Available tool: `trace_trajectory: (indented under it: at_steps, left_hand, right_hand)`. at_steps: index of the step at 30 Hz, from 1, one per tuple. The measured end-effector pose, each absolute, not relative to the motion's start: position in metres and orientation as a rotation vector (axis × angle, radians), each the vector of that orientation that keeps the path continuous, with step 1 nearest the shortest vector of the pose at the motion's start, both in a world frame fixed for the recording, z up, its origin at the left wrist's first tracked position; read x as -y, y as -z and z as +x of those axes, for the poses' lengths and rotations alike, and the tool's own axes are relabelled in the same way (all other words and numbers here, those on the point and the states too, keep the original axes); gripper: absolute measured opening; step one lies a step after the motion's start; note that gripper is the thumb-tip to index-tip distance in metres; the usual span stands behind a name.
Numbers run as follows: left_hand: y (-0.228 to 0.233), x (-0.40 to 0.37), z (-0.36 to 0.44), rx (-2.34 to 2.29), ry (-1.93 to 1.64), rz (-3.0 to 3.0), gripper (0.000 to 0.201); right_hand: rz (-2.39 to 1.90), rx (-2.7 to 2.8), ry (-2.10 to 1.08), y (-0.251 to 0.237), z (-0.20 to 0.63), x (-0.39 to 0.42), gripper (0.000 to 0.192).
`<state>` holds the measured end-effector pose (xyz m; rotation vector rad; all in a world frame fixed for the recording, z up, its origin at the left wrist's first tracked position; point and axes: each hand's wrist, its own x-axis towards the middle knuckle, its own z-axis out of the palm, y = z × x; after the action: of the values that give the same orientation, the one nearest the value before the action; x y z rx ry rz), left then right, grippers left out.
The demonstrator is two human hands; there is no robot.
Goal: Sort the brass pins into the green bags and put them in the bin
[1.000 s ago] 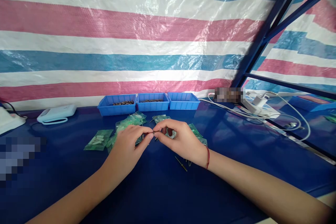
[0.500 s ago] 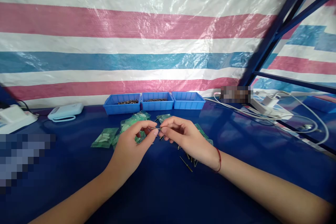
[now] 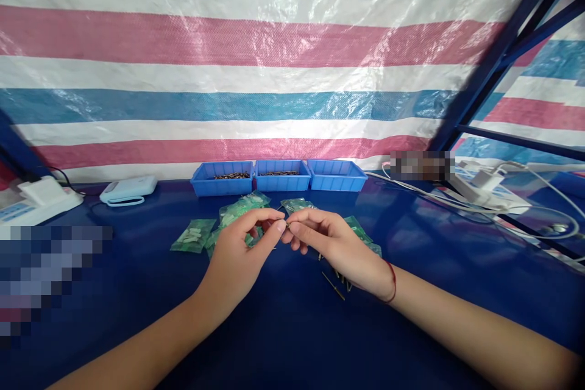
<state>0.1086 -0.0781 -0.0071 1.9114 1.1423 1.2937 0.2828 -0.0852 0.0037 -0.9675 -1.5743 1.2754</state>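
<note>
My left hand [image 3: 244, 244] is closed in a pinch, thumb against forefinger. My right hand [image 3: 326, 241], with a red string at the wrist, pinches too. Their fingertips nearly meet over a thin metal pin [image 3: 287, 225], mostly hidden by the fingers. Below my right hand lies a loose metal pin [image 3: 333, 286], thicker along one part, with several more partly covered by that hand. Behind and beside my left hand are green plastic bags [image 3: 242, 210] holding pale small pieces; one separate bag [image 3: 194, 236] lies to the left.
Three blue bins stand along the back: the left bin [image 3: 222, 189] and middle bin [image 3: 283, 184] hold small metal pieces; the right bin [image 3: 338, 183] shows none. A light blue device [image 3: 129, 190] lies at left. Power strips [image 3: 493, 192] and white cables [image 3: 420, 190] are at right.
The view has turned slightly left, so everything sits a little further right in it. Both hands keep their pinch at the pin, of which less shows now.
</note>
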Motion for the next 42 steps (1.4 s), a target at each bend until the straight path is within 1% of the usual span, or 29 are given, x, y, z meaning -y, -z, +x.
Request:
trace_trajectory:
  at_steps: [4,10,12,15,17,19,22,25,27,32,34,37,42]
  left_hand:
    - [0.008,0.077,0.109,-1.159,-1.274,1.916,0.014]
    - [0.009,0.074,0.109,-1.219,-1.179,1.993,0.015]
    - [0.011,0.072,0.108,-1.255,-1.152,2.078,0.019]
    - [0.017,0.070,0.106,-1.243,-1.086,2.347,0.028]
    - [0.022,0.068,0.105,-1.212,-0.960,2.570,0.028]
    - [0.027,0.068,0.103,-1.208,-0.798,2.727,0.028]
    - [0.030,0.068,0.102,-1.217,-0.621,2.831,0.028]
    - [0.029,0.068,0.101,-1.208,-0.559,2.863,0.025]
    - [0.029,0.067,0.100,-1.198,-0.554,2.871,0.026]
    - [0.033,0.064,0.100,-1.122,-0.554,2.872,0.026]
    - [0.036,0.062,0.100,-1.101,-0.572,2.866,0.026]
    - [0.037,0.061,0.100,-1.079,-0.604,2.837,0.023]
    - [0.034,0.062,0.102,-1.069,-0.635,2.774,0.019]
  right_hand:
    - [-0.965,1.504,-1.248,-0.002,0.283,0.085,0.017]
    - [-0.961,1.549,-1.048,-0.005,0.285,0.085,0.011]
    - [-0.983,1.617,-0.837,-0.010,0.287,0.079,0.009]
    - [-1.054,1.699,-0.370,-0.022,0.292,0.055,0.007]
    - [-1.122,1.752,-0.103,-0.028,0.294,0.029,0.009]
    - [-1.202,1.794,0.036,-0.031,0.294,-0.002,0.013]
    - [-1.256,1.848,0.088,-0.027,0.293,-0.039,0.016]
    - [-1.298,1.947,0.111,-0.017,0.290,-0.046,0.022]
    - [-1.291,2.022,0.112,-0.012,0.287,-0.028,0.024]
    - [-1.165,2.300,0.033,-0.001,0.284,0.049,0.017]
    - [-1.163,2.422,0.003,0.005,0.284,0.071,0.017]
    - [-1.207,2.501,-0.032,0.014,0.286,0.084,0.018]
    - [-1.230,2.484,-0.067,0.020,0.289,0.079,0.018]
